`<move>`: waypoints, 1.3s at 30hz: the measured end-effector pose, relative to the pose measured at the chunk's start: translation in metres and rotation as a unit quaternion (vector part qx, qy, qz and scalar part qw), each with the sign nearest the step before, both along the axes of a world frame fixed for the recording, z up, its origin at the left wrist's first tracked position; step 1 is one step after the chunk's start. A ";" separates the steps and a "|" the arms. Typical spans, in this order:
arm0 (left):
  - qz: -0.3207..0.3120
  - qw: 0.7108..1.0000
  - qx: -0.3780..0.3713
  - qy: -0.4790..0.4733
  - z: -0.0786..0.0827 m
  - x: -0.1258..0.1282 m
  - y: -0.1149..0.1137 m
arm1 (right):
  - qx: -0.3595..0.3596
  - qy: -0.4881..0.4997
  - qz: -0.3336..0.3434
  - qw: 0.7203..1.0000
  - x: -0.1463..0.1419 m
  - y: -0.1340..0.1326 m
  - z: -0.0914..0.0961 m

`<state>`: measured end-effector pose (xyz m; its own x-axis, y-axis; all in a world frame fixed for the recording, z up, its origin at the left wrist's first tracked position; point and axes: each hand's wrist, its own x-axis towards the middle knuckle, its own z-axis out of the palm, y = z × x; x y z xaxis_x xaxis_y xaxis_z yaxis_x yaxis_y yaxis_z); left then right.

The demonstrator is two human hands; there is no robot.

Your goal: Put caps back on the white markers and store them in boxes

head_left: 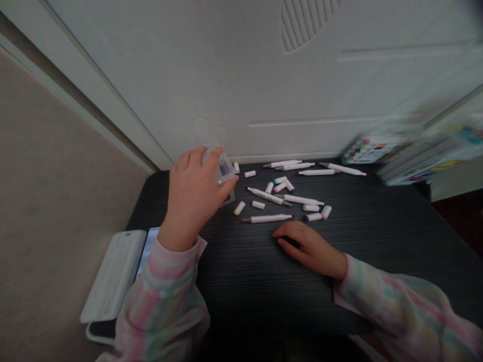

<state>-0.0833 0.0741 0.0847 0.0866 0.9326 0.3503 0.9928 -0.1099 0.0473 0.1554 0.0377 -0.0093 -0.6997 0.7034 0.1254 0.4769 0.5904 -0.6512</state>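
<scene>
My left hand (194,193) is raised over the left part of the dark table (264,281), its fingers wrapped round a clear plastic marker case (225,171). My right hand (307,246) rests palm down on the table with its fingers loosely curled, just below a white marker (268,218), and holds nothing I can see. Several white markers (302,200) and loose caps (239,208) lie scattered between the two hands and the wall. Both arms wear pastel striped sleeves.
A white door or panel (264,75) stands right behind the table. At the right edge lie blurred marker boxes or colour charts (415,153). A white flat case (113,274) and a tablet sit at the table's left corner, partly off it.
</scene>
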 end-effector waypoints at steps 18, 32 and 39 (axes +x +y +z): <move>0.003 1.000 -0.003 -0.001 0.002 0.002 -0.001 | -0.002 -0.002 -0.003 1.000 0.000 0.001 0.001; 0.013 1.000 -0.005 -0.003 0.002 -0.004 0.001 | -0.001 0.002 0.000 1.000 0.002 0.000 -0.003; 0.017 1.000 -0.014 -0.009 0.004 -0.005 0.000 | -0.004 0.004 0.002 1.000 0.002 0.000 -0.001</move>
<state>-0.0883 0.0741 0.0883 0.0479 0.9443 0.3257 0.9949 -0.0742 0.0686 0.1573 0.0378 -0.0105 -0.7011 0.7021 0.1250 0.4700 0.5868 -0.6594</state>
